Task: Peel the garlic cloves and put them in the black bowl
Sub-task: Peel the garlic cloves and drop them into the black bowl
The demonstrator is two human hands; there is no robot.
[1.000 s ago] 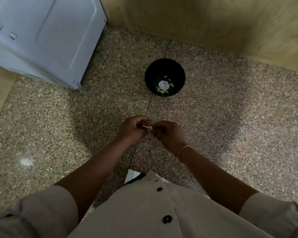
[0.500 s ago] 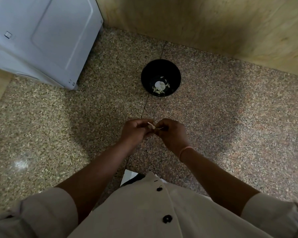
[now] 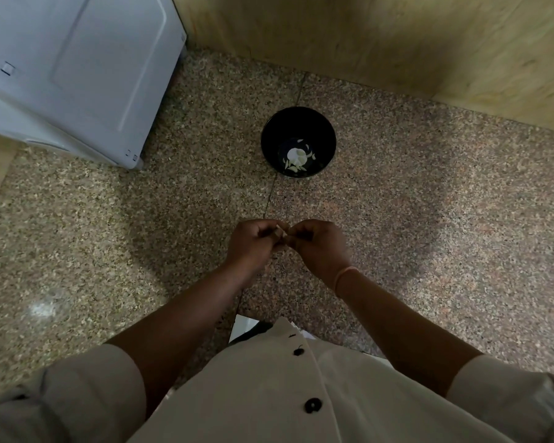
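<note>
Peeling step, mid-task: vs. 1 s ago the left hand (image 3: 253,246) and right hand (image 3: 319,246) have barely shifted, staying fingertip-to-fingertip above the speckled floor (image 3: 429,219), so the garlic clove (image 3: 281,232) is prob. not yet free of skin. Both hands are curled tight, fingertips pinching the small pale clove betw. them; how much skin remains is too small to tell. The black bowl (image 3: 267,135) sits well ahead on the floor, w/ peeled cloves (image 3: 296,156) already inside.

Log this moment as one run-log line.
step: peeling | left hand: pinches garlic clove | right hand: pinches same clove | black bowl: on stone surface, pale garlic pieces inside
</note>
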